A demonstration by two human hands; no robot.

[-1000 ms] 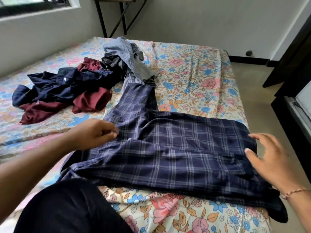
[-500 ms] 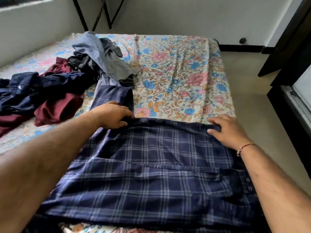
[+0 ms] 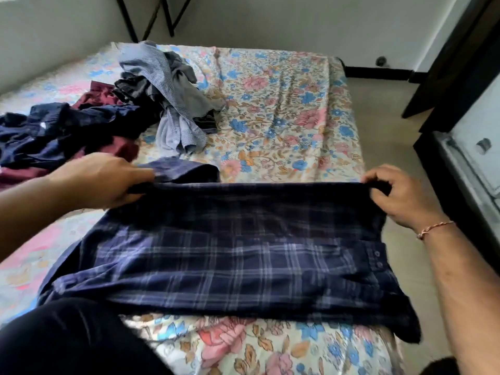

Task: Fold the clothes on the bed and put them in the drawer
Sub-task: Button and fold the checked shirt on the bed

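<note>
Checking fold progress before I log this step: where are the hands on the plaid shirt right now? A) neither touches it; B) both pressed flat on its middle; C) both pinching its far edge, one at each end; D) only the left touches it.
C: the left hand and right hand each pinch one end of the far edge of the plaid shirt, lifting it off the bed.

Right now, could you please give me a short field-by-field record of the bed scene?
garment in work: plaid shirt, spread on the bed
left hand: grips the shirt's far edge
right hand: pinches the same edge
unfolded pile: navy, maroon and grey clothes at far left
drawer: not identifiable
</note>
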